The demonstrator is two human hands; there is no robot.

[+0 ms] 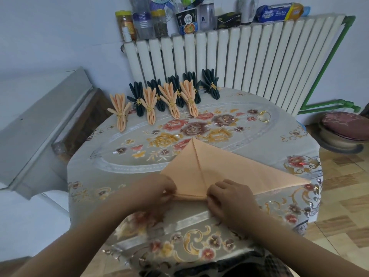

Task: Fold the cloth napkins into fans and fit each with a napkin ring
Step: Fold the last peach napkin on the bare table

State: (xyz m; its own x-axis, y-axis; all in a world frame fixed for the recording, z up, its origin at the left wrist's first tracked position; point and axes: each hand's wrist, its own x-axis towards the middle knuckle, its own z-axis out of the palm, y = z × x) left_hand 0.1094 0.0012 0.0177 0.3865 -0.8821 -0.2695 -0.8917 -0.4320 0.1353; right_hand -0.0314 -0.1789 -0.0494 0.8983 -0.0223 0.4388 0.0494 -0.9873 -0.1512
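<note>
Both forearms enter from the near edge. Left hand (159,191): fingers curled, pinching the peach napkin's (215,172) near folded edge. Right hand (229,196): fingers bent and pressed together on that same edge, beside the centre seam.

Peach napkin: folded to a triangle, apex pointing away from me, long corner trailing right; it lies flat on the floral tablecloth (151,156), near side of the table.

Finished fans (169,98): I count four peach and what looks like five dark ones, though they overlap, each ringed, lined along the far edge.

Loose gold ring (264,116): far right, well apart from the napkin.

White radiator (249,62) behind; jars and bottles (143,21) on top.
</note>
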